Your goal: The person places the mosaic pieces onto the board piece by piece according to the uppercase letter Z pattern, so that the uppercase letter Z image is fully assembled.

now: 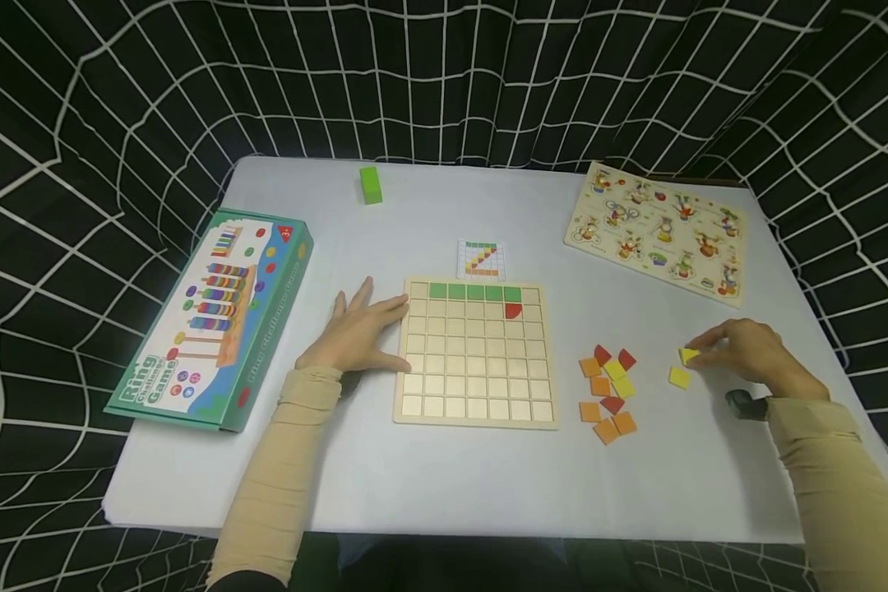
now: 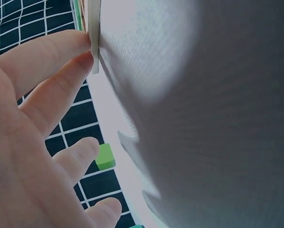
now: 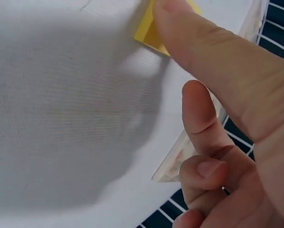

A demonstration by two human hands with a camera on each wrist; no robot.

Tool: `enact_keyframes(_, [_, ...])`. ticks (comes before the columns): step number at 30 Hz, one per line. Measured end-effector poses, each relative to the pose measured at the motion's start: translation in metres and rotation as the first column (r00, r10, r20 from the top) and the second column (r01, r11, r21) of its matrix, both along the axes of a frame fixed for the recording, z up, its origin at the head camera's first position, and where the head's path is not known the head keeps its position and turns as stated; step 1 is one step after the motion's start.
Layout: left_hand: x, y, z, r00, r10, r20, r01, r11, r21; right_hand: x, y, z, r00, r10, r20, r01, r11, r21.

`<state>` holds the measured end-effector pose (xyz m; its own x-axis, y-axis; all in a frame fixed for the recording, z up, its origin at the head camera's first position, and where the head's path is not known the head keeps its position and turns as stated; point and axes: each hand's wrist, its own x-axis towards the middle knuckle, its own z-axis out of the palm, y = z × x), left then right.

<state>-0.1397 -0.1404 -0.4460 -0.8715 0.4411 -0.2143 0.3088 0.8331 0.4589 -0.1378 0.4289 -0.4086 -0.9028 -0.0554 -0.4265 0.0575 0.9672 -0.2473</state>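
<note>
My left hand (image 1: pixel 351 333) rests with spread fingers against the left edge of a wooden grid board (image 1: pixel 477 362). In the left wrist view, fingertips (image 2: pixel 87 42) touch the board's side. Several green square tiles (image 1: pixel 475 293) fill part of its top row, and a red quarter-round tile (image 1: pixel 514 311) lies below the rightmost. At the right, my right hand (image 1: pixel 755 353) pinches a yellow square tile (image 1: pixel 687 355); the thumb covers part of that tile (image 3: pixel 149 35) in the right wrist view. Another yellow tile (image 1: pixel 679 377) lies just beside the hand.
Loose orange tiles (image 1: pixel 590 412), yellow tiles (image 1: pixel 624 386) and red tiles (image 1: pixel 612 404) lie right of the board. A pattern card (image 1: pixel 481 260) sits behind it. Around stand a game box (image 1: pixel 215 321), a green block (image 1: pixel 371 186) and a picture puzzle (image 1: pixel 659 234).
</note>
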Motion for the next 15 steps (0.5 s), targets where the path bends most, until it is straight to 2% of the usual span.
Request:
enact_keyframes(7, [0.001,-0.001,0.0,1.0,0.0,0.001,0.0,1.0,-0.007,-0.012,-0.013,0.009,0.999,0.036,-0.009,-0.036,0.998,-0.043])
enact_keyframes(15, [0.001,-0.001,0.0,1.0,0.002,-0.003,-0.002,1.0,-0.004,-0.04,-0.065,0.019,0.995,0.1,-0.017,-0.101,0.987,-0.124])
